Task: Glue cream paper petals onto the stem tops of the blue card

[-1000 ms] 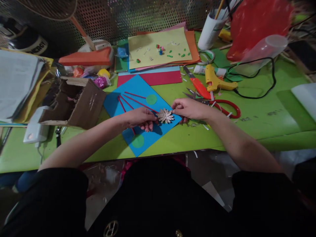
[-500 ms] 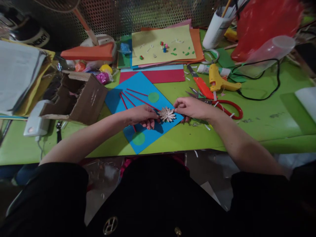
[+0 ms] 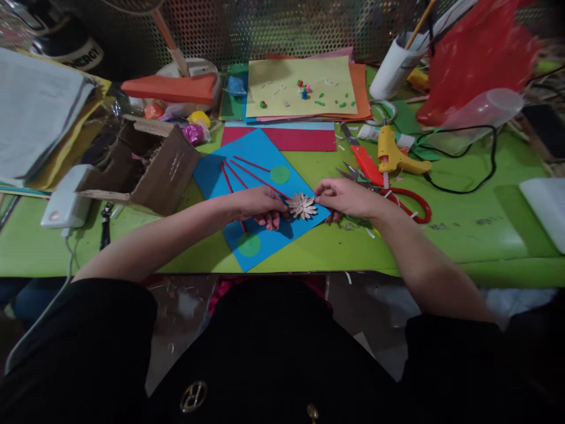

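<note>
A pale flower with pointed petals (image 3: 302,206) sits over the right corner of a blue sheet of card (image 3: 258,147), between my two hands. On its left edge my left hand (image 3: 265,207) pinches a petal between thumb and finger. From the other side my right hand (image 3: 338,197) has its fingertips closed at the petals. Thin red stems (image 3: 253,172) fan out across the card, one running to the flower. Light green discs lie on the card, one green disc (image 3: 279,175) near the upper edge and a second green disc (image 3: 249,244) near the bottom corner.
Right of the card lie red-handled scissors (image 3: 410,203), an orange cutter (image 3: 367,165) and a yellow glue gun (image 3: 392,153) with its cord. A cardboard box (image 3: 145,168) stands at left. Behind, a yellow sheet (image 3: 286,88) carries small clay pieces. A clear cup (image 3: 489,118) lies far right.
The camera view has shifted slightly, so the table things sit a little to the right. Both hands stay at the flower's edges, with hardly any movement against the card.
</note>
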{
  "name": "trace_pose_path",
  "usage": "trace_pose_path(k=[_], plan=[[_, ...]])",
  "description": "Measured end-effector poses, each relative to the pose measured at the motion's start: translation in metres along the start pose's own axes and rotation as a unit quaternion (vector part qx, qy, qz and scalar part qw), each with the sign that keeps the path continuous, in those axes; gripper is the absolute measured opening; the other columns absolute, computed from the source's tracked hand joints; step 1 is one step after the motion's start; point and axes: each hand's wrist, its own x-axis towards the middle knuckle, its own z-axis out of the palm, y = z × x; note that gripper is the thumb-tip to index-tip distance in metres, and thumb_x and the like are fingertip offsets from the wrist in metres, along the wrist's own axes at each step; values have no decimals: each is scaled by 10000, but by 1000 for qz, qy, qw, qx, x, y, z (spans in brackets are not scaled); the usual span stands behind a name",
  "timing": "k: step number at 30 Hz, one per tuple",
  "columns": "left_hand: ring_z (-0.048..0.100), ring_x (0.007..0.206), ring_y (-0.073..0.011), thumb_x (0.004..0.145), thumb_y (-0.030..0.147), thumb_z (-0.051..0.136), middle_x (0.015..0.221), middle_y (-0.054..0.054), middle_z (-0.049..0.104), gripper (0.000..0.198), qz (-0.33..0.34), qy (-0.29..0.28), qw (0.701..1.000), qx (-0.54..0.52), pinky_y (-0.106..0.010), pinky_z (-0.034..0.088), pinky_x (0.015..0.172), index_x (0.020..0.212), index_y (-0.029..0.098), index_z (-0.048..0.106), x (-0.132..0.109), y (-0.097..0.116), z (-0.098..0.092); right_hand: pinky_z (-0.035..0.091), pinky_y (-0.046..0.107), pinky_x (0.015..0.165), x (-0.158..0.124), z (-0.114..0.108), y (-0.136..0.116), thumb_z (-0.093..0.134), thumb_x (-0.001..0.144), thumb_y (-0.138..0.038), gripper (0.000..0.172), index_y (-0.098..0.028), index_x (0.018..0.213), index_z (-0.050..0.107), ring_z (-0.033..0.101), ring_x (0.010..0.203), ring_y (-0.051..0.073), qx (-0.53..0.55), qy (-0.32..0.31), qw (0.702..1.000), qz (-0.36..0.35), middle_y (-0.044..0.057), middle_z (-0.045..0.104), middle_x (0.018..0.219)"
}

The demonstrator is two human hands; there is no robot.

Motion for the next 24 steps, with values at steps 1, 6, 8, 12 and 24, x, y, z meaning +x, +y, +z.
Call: trace_pose_path(k=[1, 6, 8, 12, 24], plan=[[551, 384, -79, 838, 233, 594, 495, -28, 652, 176, -2, 4, 1000, -3, -183, 343, 398, 739, 111, 674, 0, 0, 1, 457, 181, 387, 0, 0, 0, 596, 911, -166, 116, -195, 874, 490, 593, 433, 84, 2, -1, 1000, 1, -46, 614, 614], [570, 380, -94, 818, 228, 584, 495, -33, 651, 167, -9, 24, 1000, -4, -188, 356, 388, 754, 100, 669, -5, 3, 4, 458, 176, 382, 1, 0, 2, 595, 911, -165, 111, -195, 872, 495, 585, 422, 80, 6, 3, 1000, -2, -46, 614, 605], [579, 386, -100, 818, 216, 566, 498, -36, 653, 167, -12, 29, 999, -2, -189, 361, 387, 756, 99, 667, -7, 5, 5, 456, 174, 376, 1, 0, 2, 575, 917, -151, 103, -195, 869, 495, 581, 416, 78, 6, 7, 1000, -4, -47, 609, 597], [589, 398, -104, 828, 219, 555, 486, -42, 647, 179, -22, 39, 999, -5, -187, 360, 388, 745, 100, 659, -10, 8, 7, 462, 180, 379, 1, 0, 1, 588, 909, -150, 106, -195, 871, 499, 589, 419, 86, 2, 5, 1000, 5, -45, 616, 593], [565, 400, -81, 867, 199, 545, 505, -22, 652, 207, 7, 30, 999, 12, -189, 359, 406, 704, 124, 647, -3, -1, 4, 456, 190, 377, 3, 0, 4, 617, 899, -184, 124, -202, 870, 498, 588, 422, 91, 10, 6, 1000, -2, -37, 624, 612]])
